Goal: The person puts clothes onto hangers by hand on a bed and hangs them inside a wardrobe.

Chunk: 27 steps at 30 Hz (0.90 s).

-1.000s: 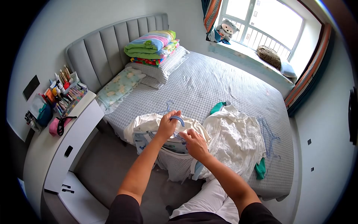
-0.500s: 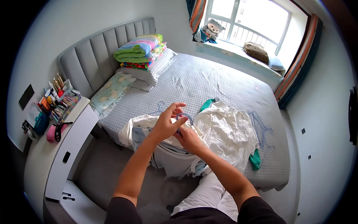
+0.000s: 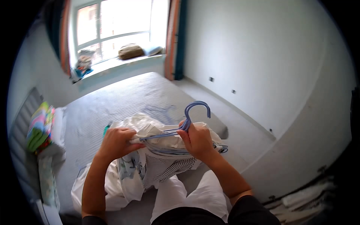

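Observation:
My right hand [image 3: 199, 141] grips a bunch of blue clothes hangers [image 3: 197, 105] just below their hooks, which stick up together. My left hand [image 3: 119, 144] is closed on the edge of a white garment [image 3: 159, 132] at the left end of the hangers. Below the hangers hang a black-and-white striped garment [image 3: 159, 167] and a white garment with a blue-grey print [image 3: 130, 168]. More white clothing [image 3: 108, 187] lies to the lower left, under my left forearm. Where each garment sits on its hanger is partly hidden by my hands and the cloth.
Behind the clothes is the bed [image 3: 112, 90], with loose blue hangers [image 3: 159, 111] on it. Folded bedding [image 3: 37, 131] is piled at the left. A windowsill [image 3: 112, 65] holds cushions. On the lower right, several clothes [image 3: 307, 197] are by a dark rail.
My view has turned right. The hangers and hung clothes are lifted off the bed edge and held up. My left hand has moved from the hooks to the white garment's edge.

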Each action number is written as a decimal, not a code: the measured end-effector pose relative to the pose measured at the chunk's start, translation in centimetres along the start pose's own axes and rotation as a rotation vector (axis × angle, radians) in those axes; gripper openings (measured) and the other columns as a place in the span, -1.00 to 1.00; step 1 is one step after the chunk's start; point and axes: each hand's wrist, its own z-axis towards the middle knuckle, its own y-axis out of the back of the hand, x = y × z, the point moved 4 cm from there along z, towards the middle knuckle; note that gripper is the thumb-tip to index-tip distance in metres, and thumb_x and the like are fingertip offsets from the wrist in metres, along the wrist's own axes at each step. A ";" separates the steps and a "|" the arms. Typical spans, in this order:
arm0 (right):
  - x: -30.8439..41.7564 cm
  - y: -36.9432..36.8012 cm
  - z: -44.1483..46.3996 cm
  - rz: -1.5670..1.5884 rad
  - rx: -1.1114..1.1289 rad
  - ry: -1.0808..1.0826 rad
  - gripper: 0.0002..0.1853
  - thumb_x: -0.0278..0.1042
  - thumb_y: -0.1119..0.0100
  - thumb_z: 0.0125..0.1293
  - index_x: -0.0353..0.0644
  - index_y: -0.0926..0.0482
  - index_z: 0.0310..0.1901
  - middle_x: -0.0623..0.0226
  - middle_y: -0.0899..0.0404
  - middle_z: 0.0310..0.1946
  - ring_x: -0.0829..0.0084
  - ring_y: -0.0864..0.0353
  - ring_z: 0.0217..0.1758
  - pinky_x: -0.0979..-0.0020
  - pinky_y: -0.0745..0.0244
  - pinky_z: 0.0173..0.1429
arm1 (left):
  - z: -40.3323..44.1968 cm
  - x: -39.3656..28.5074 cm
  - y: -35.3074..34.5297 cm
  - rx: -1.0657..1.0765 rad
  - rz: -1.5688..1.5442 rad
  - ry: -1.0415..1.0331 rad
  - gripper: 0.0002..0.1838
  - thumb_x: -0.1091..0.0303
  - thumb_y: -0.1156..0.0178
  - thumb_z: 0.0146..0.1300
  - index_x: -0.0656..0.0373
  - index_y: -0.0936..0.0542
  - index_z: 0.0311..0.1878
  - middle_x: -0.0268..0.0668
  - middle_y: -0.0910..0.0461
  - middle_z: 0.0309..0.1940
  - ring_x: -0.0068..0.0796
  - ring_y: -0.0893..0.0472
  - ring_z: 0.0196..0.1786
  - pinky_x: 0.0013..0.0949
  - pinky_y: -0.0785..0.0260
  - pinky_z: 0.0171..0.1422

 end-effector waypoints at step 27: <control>13.7 44.0 -29.7 -1.996 -0.923 -1.140 -0.44 -0.18 -0.01 0.43 -0.39 -0.21 0.32 -0.18 -0.33 0.22 -0.08 -0.32 0.31 -0.02 -0.07 0.39 | 12.2 -68.0 -7.2 1.488 -1.308 -1.434 -0.69 0.25 -0.18 0.44 0.28 -0.62 0.07 -0.40 -0.66 -0.09 -0.66 -0.55 -0.08 -0.48 -0.43 0.07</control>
